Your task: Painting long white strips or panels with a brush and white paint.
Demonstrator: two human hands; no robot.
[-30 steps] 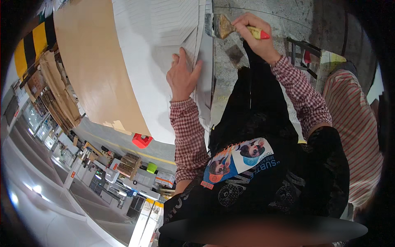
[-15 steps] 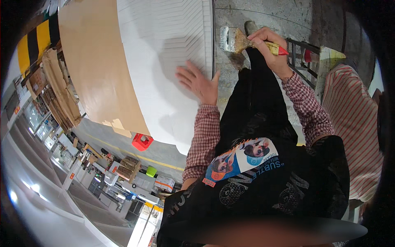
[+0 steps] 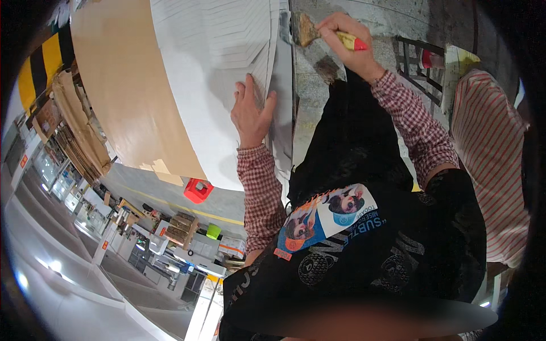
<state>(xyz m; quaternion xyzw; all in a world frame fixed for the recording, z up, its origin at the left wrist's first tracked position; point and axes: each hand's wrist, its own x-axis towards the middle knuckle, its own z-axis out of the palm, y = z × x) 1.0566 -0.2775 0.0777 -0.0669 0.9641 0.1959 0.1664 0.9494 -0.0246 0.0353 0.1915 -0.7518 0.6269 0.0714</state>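
My left hand (image 3: 250,116) lies on the white paper sheets (image 3: 199,102), fingers stretched and thumb apart, near their right edge. The far part of the sheets is fanned into stepped layers. A grey strip (image 3: 281,108) shows between the sheets and the right edge of the work surface. In my right hand (image 3: 350,42) is a flat paintbrush (image 3: 309,31) with a worn, stained head and a yellow and red handle. Its bristles point left and reach the strip's far end; whether they touch it I cannot tell.
Brown board (image 3: 119,85) lies left of the sheets. Below it a red plastic stool (image 3: 198,191) stands on the grey floor. To the right are a dark metal frame (image 3: 421,71) and red-striped cloth (image 3: 489,153). A yellow-and-black striped barrier (image 3: 44,68) is at far left.
My right hand has carried the paintbrush left and farther away, to the work surface's edge. My left hand has come down and left onto the sheets, whose edge has shifted left, baring the grey strip.
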